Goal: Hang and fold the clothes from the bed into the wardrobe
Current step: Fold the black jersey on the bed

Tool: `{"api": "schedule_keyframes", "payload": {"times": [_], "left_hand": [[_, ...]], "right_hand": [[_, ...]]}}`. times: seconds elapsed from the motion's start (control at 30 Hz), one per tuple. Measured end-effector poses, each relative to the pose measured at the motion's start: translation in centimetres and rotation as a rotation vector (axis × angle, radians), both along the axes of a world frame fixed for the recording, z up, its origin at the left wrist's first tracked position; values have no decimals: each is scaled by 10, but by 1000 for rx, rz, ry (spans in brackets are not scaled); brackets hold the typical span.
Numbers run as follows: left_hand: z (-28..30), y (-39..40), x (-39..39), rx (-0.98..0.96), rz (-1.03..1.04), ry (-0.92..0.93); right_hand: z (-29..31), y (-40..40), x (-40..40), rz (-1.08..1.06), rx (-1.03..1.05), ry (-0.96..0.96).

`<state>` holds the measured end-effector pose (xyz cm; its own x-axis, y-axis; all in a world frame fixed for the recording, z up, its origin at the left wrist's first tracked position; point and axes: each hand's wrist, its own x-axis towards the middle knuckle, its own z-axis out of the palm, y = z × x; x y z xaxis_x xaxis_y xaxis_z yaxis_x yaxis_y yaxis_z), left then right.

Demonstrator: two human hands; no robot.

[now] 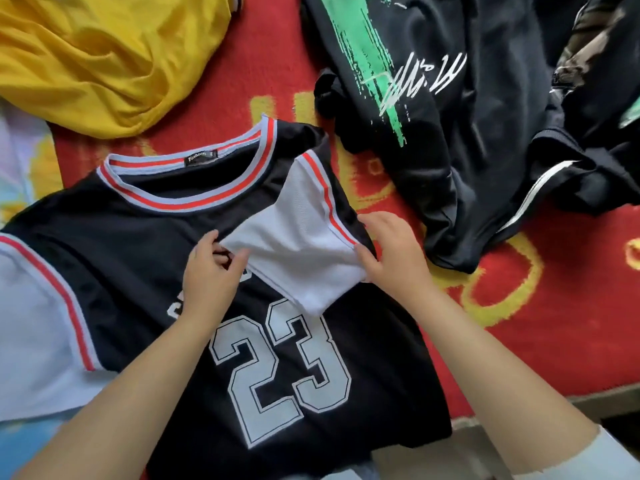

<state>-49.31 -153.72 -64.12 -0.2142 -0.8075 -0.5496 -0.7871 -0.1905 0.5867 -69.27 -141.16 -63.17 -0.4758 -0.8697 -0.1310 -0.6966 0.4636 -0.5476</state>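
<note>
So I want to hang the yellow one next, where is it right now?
In the head view the yellow garment lies crumpled at the upper left on the red bedspread, just above the collar of the black 23 jersey.

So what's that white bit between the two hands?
In the head view, the white mesh sleeve of the black number 23 jersey, folded inward, lies between the left hand and right hand; both pinch it.

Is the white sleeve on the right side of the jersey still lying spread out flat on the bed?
No, the white sleeve is folded inward over the black jersey, held by both hands.
</note>
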Motion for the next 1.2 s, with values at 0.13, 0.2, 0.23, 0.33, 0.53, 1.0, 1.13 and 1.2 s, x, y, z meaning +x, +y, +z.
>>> {"api": "schedule_keyframes", "payload": {"times": [0.13,0.2,0.23,0.33,0.53,1.0,1.13,1.2], "left_hand": [[1,-16,-40,-299,-174,-121],[2,-31,-70,-290,-293,-36],[1,-38,-86,-243,-345,2],[1,-52,-131,-113,-454,11],[-15,-65,-166,163,-456,161],[-27,-49,-161,-79,-367,219],[-16,-33,-97,-163,-598,-156],[-13,-27,-67,-121,-643,-205]], "right_hand": [[-12,4,0,-22,407,-117],[-15,10,5,-146,295,-271],[-15,14,9,-155,251,-321],[-20,32,12,-87,202,-349],[-32,37,15,-172,291,-109],[-40,41,24,-526,432,53],[-35,56,32,-301,247,253],[-35,56,30,-14,329,335]]}}
